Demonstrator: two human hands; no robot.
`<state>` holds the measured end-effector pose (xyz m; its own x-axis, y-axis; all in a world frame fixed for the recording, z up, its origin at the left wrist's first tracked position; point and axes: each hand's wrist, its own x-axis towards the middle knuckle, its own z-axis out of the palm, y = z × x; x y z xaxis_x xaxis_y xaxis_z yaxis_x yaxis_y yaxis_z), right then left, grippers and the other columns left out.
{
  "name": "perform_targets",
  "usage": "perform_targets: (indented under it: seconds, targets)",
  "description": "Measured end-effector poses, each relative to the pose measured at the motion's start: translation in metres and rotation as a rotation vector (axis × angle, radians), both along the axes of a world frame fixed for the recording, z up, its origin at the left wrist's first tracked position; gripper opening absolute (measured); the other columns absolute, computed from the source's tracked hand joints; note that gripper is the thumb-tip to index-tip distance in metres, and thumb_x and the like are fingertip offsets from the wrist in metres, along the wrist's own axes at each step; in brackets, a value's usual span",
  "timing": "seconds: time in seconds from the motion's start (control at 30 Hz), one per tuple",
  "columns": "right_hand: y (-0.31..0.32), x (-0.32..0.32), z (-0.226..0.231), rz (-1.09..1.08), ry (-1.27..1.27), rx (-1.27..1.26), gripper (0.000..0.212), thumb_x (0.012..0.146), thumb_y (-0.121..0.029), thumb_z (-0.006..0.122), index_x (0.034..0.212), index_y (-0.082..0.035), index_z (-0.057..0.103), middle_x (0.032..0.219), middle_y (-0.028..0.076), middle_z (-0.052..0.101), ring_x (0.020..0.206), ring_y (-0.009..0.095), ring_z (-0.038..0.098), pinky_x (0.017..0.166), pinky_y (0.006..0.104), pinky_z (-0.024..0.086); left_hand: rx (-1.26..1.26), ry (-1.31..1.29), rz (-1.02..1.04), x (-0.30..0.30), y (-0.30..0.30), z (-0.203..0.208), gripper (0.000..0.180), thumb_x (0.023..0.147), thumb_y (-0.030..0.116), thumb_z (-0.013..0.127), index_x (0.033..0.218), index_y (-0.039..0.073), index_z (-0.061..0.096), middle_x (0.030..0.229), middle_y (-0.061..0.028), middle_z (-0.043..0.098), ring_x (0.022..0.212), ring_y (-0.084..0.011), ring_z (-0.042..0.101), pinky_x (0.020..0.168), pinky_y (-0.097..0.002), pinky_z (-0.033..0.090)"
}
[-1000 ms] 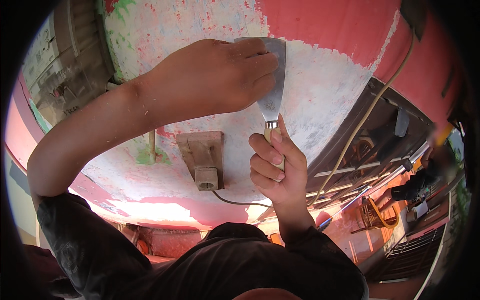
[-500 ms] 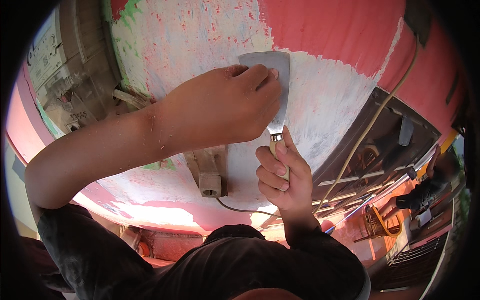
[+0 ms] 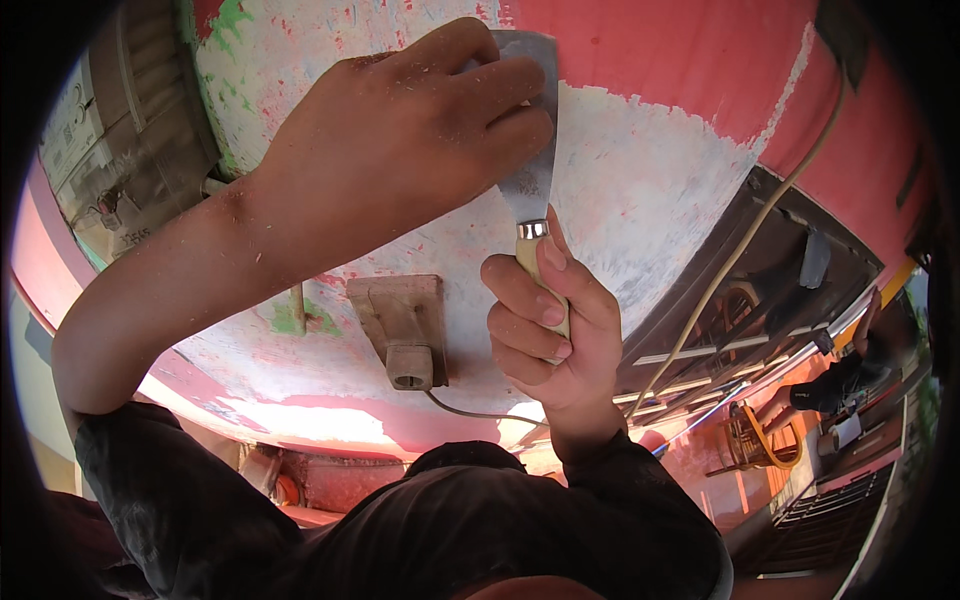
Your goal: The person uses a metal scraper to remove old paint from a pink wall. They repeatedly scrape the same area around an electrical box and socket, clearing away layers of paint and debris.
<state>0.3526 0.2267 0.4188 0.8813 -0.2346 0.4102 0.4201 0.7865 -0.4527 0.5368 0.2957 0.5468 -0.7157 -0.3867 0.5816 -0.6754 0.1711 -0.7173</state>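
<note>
My right hand is wrapped round the pale handle of a paint scraper, thumb lying along it. The wide metal blade points up and rests against a wall with patchy white and red paint. My left hand reaches across from the left, its bent fingers gripping the blade's left side; its thumb is hidden. Small flecks dot the left hand and forearm. The blade's top edge lies close to the border of the red paint.
Below the left forearm, a socket box on a wooden block has a cable running right. A meter box hangs at upper left. A dark window, a long cord, a chair and another person are at right.
Both hands and the scraper have moved up and slightly left along the wall. More of the socket block now shows beneath the left forearm.
</note>
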Motion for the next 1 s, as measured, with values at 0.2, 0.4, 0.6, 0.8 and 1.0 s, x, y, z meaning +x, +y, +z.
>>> perform_targets:
  seconds: [0.2, 0.4, 0.6, 0.8, 1.0]
  targets:
    - [-0.002, -0.006, 0.008, 0.022, -0.013, -0.024, 0.028, 0.113, -0.027, 0.043, 0.132, -0.042, 0.057, 0.078, -0.004, 0.043, 0.049, 0.004, 0.031, 0.038, 0.0195, 0.024, -0.162, -0.103, -0.058, 0.002, -0.011, -0.008, 0.023, 0.075, 0.008, 0.072, 0.097, 0.006, 0.067, 0.109, -0.0020, 0.070, 0.102, -0.0216, 0.070, 0.066, -0.0320, 0.062]
    - [0.001, -0.001, 0.002, 0.063, -0.054, 0.061, 0.030, 0.113, -0.028, 0.042, 0.139, -0.040, 0.051, 0.077, -0.003, 0.042, 0.047, 0.004, 0.030, 0.038, 0.0199, 0.024, -0.112, -0.091, -0.052, 0.001, -0.006, 0.001, 0.014, 0.076, 0.006, 0.074, 0.088, 0.006, 0.067, 0.106, -0.0002, 0.070, 0.098, -0.0192, 0.070, 0.059, -0.0268, 0.059]
    - [0.016, -0.006, 0.015, 0.122, -0.027, -0.007, 0.022, 0.113, -0.026, 0.043, 0.131, -0.035, 0.052, 0.074, -0.004, 0.041, 0.046, 0.004, 0.031, 0.037, 0.0203, 0.024, -0.033, -0.053, -0.049, 0.001, 0.005, 0.008, 0.012, 0.079, 0.004, 0.075, 0.087, 0.006, 0.066, 0.101, 0.0005, 0.069, 0.092, -0.0158, 0.069, 0.051, -0.0246, 0.056]
    - [0.012, 0.007, 0.009, -0.043, 0.020, -0.064, 0.021, 0.112, -0.024, 0.045, 0.127, -0.035, 0.055, 0.072, -0.004, 0.042, 0.045, 0.004, 0.030, 0.036, 0.0200, 0.022, -0.166, -0.129, -0.034, 0.013, -0.004, 0.001, 0.013, 0.071, 0.010, 0.069, 0.080, 0.010, 0.059, 0.092, 0.0030, 0.058, 0.091, -0.0138, 0.061, 0.052, -0.0259, 0.057]
    - [0.009, 0.007, 0.015, 0.024, 0.036, 0.008, 0.016, 0.111, -0.022, 0.048, 0.116, -0.033, 0.058, 0.071, -0.004, 0.042, 0.044, 0.005, 0.030, 0.036, 0.0210, 0.020, -0.144, -0.076, -0.038, 0.009, -0.002, 0.007, 0.014, 0.074, 0.011, 0.070, 0.085, 0.010, 0.062, 0.095, 0.0018, 0.059, 0.098, -0.0162, 0.063, 0.058, -0.0246, 0.059]
